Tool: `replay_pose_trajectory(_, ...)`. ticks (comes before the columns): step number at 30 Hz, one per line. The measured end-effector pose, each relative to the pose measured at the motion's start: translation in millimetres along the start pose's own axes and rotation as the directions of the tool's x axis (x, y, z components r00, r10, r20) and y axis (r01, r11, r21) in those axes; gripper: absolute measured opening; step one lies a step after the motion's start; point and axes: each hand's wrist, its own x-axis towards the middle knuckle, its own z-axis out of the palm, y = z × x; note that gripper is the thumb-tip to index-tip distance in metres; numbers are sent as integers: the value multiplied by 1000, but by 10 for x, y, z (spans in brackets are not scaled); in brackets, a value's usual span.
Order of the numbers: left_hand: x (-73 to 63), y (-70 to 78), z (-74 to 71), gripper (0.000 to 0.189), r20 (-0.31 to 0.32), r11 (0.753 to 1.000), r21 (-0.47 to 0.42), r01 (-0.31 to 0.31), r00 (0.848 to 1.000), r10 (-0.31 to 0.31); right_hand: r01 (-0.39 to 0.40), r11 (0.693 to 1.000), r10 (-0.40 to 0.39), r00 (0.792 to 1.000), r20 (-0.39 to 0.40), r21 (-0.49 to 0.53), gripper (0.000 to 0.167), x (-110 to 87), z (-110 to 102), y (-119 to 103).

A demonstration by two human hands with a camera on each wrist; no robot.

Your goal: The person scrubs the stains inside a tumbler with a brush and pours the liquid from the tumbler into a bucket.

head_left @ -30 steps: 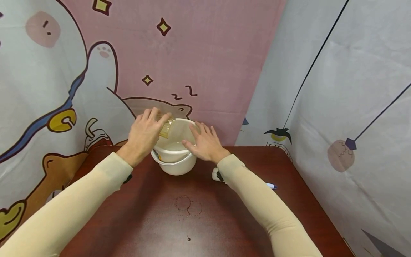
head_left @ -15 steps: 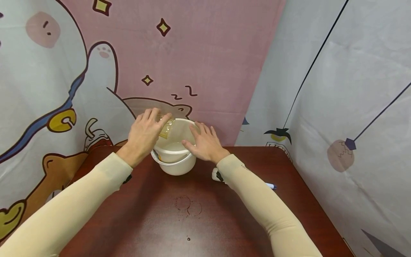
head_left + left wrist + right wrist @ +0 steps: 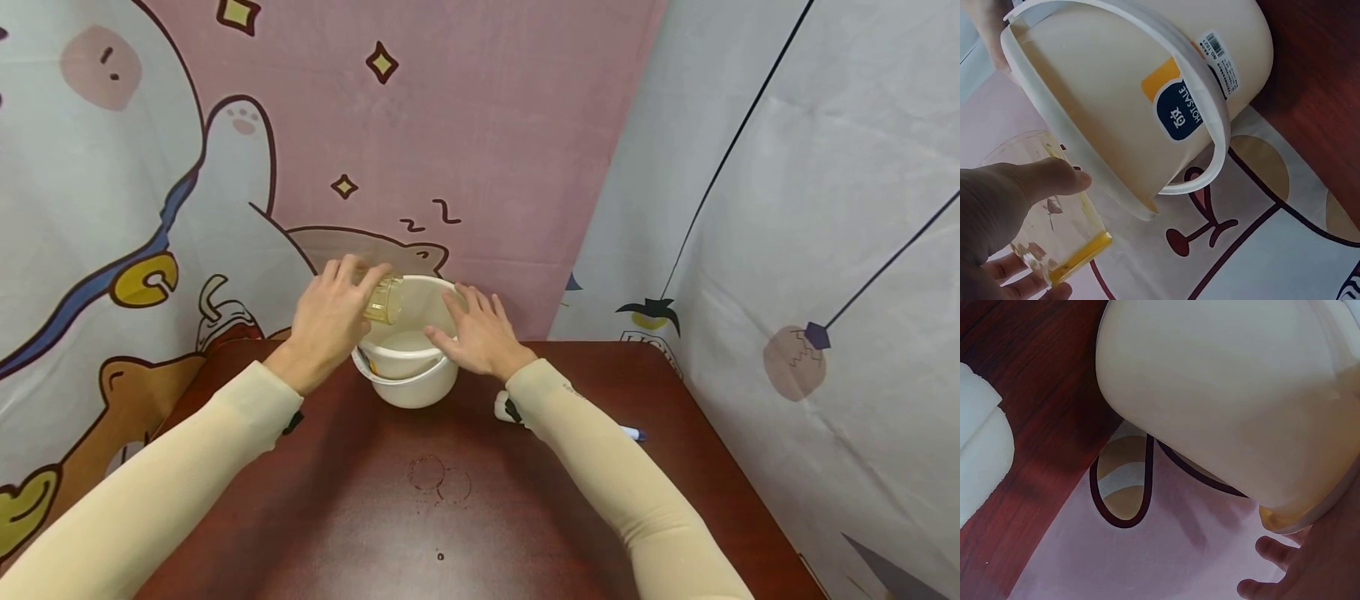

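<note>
A cream bucket with a white handle stands at the back of the table. My left hand grips a clear yellowish drinking glass and holds it tipped on its side at the bucket's left rim. Thumb on one side, fingers on the other, as the left wrist view shows; a deep yellow band lies at one end of the glass. My right hand rests on the bucket's right rim, its fingers stretched out past the edge and its thumb over the opening. The bucket's floor is partly hidden.
Beside my right wrist lies a white, layered, soft-looking thing. A white stick with a blue end pokes out beyond my right sleeve. Wet rings mark the brown table. A printed cloth hangs right behind the bucket.
My left hand has shifted slightly left and turned with the glass, which lies closer to level and shows more of its mouth end. My right hand and the bucket stay put.
</note>
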Motion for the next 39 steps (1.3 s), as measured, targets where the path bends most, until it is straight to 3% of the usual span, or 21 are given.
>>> replay_pose_trajectory(4,-37,-13,0,96,15,996,-64,56,998,-55,-5,1000,5,1000,7,11,97,2,4,-5)
replay_pose_trajectory(11,-98,-35,-9,92,-20,974,-175,141,989,-146,1,1000,-1,1000,-8,-7,98,15,6,-4)
replay_pose_trajectory(23,-247,46,-74,90,-34,916,-323,239,964,-264,-2,1000,2,1000,-11,-4,97,19,19,-3)
replay_pose_trajectory(28,-306,102,-104,91,-17,886,-365,284,950,-312,-7,1000,7,1000,-8,-12,98,18,31,7)
replay_pose_trajectory(34,-361,177,-155,90,9,832,-437,341,927,-375,-7,1000,7,1000,-11,-15,96,18,35,10)
replay_pose_trajectory(39,-411,228,-156,90,16,802,-486,348,921,-389,-3,1000,3,1000,-10,-18,95,15,23,-5)
